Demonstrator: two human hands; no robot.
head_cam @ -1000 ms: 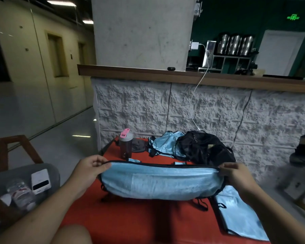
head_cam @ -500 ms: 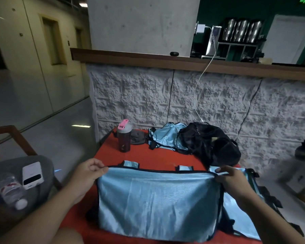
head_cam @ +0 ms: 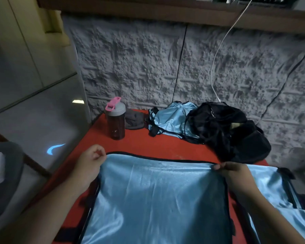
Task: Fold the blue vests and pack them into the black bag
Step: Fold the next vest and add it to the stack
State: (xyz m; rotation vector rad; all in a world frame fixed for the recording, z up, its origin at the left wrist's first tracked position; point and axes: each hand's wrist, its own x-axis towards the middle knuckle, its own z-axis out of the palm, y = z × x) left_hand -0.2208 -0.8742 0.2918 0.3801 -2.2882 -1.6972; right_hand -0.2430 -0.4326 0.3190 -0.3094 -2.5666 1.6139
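Person spreading blue vest [head_cam: 157, 199] flat on red surface [head_cam: 165, 145]; left hand [head_cam: 91, 160] and right hand [head_cam: 230, 170] pinching its far corners in fingers. Fold step under way, seemingly; next: halving vest, carrying to black bag [head_cam: 225, 131] beyond

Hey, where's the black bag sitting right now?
In the head view, the black bag sits at the far right of the red table, against the stone wall, with a crumpled blue vest touching its left side.

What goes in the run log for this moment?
hands: pinch vest top corners | vest: on table | black bag: behind
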